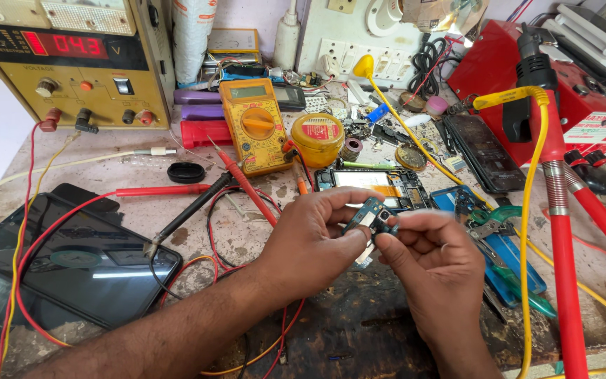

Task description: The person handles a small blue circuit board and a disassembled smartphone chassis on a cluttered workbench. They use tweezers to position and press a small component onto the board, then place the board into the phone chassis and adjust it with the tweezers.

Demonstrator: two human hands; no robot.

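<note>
Both my hands meet over the worn workbench (198, 231) and share one small blue-green circuit board (371, 214). My left hand (313, 235) pinches its left side between thumb and fingers. My right hand (436, 263) grips its right end with thumb and forefinger. Just behind the board lies an opened phone body (373, 184) with its inner frame showing. Red and black probe leads (226, 182) lie to the left of my hands.
A yellow multimeter (255, 125) and a round yellow tin (317, 137) stand behind. A power supply (71, 63) with a red display is at back left, a dark tablet (78, 263) at left. Red hoses (562, 231), a yellow cable and green tweezers (510, 277) lie right.
</note>
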